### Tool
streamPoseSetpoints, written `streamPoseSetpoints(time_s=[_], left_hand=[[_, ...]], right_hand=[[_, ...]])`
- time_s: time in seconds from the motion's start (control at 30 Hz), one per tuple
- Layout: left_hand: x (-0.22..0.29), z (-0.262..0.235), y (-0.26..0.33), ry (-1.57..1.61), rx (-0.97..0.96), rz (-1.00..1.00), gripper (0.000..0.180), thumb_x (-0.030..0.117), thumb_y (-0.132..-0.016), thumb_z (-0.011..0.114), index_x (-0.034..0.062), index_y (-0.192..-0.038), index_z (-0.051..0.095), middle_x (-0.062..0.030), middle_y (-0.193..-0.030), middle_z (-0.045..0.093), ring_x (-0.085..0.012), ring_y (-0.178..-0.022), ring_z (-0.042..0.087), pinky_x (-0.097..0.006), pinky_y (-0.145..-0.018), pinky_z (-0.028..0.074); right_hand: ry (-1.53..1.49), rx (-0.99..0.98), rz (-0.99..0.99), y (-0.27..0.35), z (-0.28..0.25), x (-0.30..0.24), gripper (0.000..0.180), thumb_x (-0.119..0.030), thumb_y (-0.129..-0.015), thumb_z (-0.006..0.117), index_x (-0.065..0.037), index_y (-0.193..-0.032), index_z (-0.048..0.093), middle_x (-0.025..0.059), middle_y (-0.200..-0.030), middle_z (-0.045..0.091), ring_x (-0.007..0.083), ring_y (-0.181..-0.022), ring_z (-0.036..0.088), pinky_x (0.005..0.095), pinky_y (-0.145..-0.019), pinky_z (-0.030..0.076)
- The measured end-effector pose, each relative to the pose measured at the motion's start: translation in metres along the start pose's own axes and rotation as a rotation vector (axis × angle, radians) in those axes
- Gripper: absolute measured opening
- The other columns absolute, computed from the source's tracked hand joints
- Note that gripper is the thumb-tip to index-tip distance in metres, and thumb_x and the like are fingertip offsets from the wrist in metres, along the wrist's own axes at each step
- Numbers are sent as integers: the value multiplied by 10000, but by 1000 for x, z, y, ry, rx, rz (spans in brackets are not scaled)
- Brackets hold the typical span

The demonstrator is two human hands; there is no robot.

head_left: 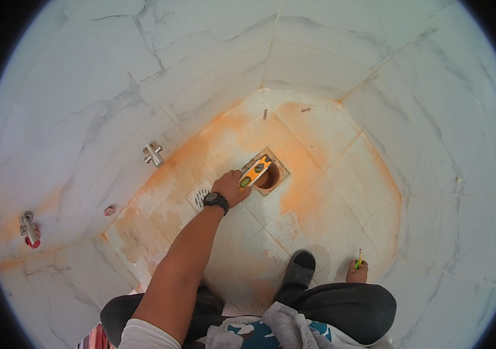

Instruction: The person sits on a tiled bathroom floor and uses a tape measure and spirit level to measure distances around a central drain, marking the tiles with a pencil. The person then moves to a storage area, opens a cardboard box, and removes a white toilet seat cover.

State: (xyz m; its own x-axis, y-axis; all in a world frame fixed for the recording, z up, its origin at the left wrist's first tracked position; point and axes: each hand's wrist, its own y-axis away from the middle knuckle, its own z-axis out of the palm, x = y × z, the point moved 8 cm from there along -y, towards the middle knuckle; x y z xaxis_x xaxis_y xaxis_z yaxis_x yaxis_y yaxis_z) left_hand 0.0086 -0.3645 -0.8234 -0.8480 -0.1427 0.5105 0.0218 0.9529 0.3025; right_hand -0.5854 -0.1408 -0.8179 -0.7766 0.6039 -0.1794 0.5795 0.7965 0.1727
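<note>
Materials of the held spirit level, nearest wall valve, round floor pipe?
Spirit level: plastic or coated metal, can't tell; smooth yellow-orange body with inset vials.
Wall valve: probably chromed or stainless metal; silvery with bright highlights.
Round pipe: looks like plastic, maybe clay; smooth, brownish-orange inner wall.

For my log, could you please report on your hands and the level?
Left hand: gripping level. Right hand: holding slim yellow-green item. Level partly hiding hole from view.

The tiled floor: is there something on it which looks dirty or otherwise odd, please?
Yes. Orange stains spread over the pale floor tiles, making their colour patchy. Also, the round hole, partly hidden by the spirit level, has no cover in place.
</note>
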Motion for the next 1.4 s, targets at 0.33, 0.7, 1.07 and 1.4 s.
streamPoseSetpoints(time_s=[0.33,0.7,1.07,1.4], left_hand=[[-10,3,-23,165,92,-52,498,443,-875,718,74,-1205,669,-122,-1108,662,-298,-1040,653,-427,-886,543],[-31,2,38,73,173,112,550,291,-824,718,34,-1296,600,-170,-1212,587,-345,-1146,566,-442,-957,517],[-23,9,27,104,196,73,467,198,-780,712,80,-1225,631,-154,-1130,591,-338,-1092,571,-439,-915,539],[-24,19,26,152,248,106,488,265,-800,732,72,-1242,653,-152,-1109,624,-328,-1044,595,-418,-911,535]], right_hand=[[165,-61,-26,11,-4,-26,813,-575,-797,769,22,-1297,536,289,-1172,571,464,-1014,631,519,-850,521],[365,-169,-332,-83,-63,-112,589,-496,-819,783,38,-1053,695,276,-921,674,431,-887,676,502,-783,542],[442,-402,-971,-107,-55,-359,416,-394,-857,747,-71,-1112,685,174,-1004,680,365,-930,678,466,-806,548],[-155,-570,-941,-79,59,-499,375,-332,-932,673,-9,-1120,702,248,-966,720,400,-912,704,442,-813,548]])
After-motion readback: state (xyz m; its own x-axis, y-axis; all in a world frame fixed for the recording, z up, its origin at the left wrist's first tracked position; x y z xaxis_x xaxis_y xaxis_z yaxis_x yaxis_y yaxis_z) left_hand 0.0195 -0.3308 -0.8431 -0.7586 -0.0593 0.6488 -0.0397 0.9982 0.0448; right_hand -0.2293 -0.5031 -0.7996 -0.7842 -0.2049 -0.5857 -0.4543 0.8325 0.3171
